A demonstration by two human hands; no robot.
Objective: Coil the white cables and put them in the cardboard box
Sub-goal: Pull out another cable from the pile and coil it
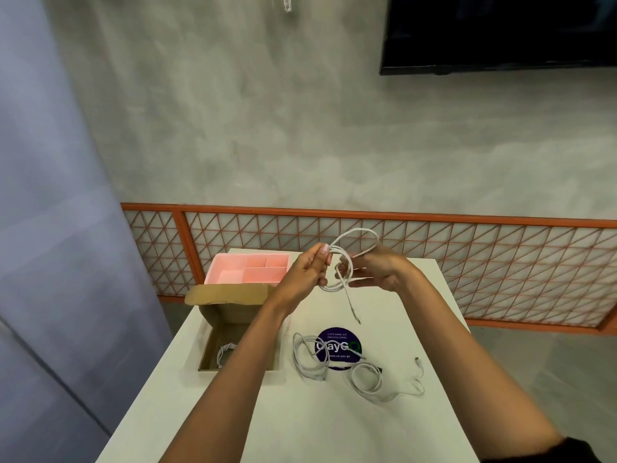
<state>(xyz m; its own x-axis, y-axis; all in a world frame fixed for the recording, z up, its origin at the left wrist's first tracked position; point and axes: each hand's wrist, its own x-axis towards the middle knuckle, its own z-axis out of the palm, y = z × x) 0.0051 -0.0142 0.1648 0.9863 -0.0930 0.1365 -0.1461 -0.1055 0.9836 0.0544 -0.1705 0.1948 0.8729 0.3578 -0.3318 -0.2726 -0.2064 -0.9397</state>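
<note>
Both my hands are raised above the table, arms stretched forward. My left hand [309, 267] pinches a white cable [344, 262] between thumb and fingertips, closed firmly on its gathered loops. My right hand [377, 270] is half open, palm turned inward, with a wide loop of the same cable draped over its fingers; one thin, stiff end hangs down toward the table [334, 422]. Below, two more loose cables [309, 357] lie tangled on the smooth white top, partly over a round dark sticker [339, 344]. To the left sits the open cardboard box [233, 325], brown and matte, with one coiled cable [224, 352] inside. Behind it is a pink divided tray [248, 269].
</note>
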